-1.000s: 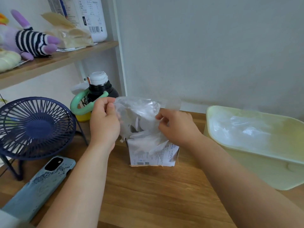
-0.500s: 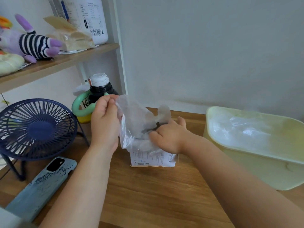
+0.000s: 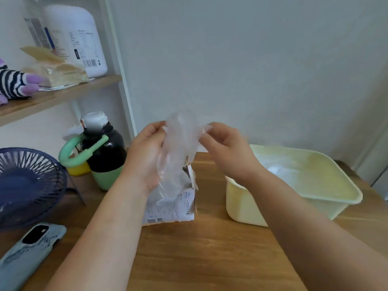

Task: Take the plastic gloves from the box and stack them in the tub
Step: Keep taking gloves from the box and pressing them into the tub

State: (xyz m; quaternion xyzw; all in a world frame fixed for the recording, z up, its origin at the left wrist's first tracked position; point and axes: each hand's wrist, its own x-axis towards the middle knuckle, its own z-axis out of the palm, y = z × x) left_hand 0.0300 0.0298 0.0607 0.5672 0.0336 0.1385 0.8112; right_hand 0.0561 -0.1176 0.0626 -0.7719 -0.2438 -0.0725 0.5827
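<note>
The left hand (image 3: 147, 158) and right hand (image 3: 228, 150), fingers curled, pinch a plastic glove (image 3: 180, 148) hanging vertically over the box (image 3: 172, 208); the tub (image 3: 239, 204) sits frame-right, nearest the right hand.

Both hands are raised above the box (image 3: 174, 208) on the wooden table (image 3: 210, 255). The left hand (image 3: 144, 158) and the right hand (image 3: 227, 152) each pinch an upper edge of a clear plastic glove (image 3: 178, 148), which hangs down between them to the box's torn top. The pale yellow tub (image 3: 327, 185) sits to the right, with clear plastic inside.
</note>
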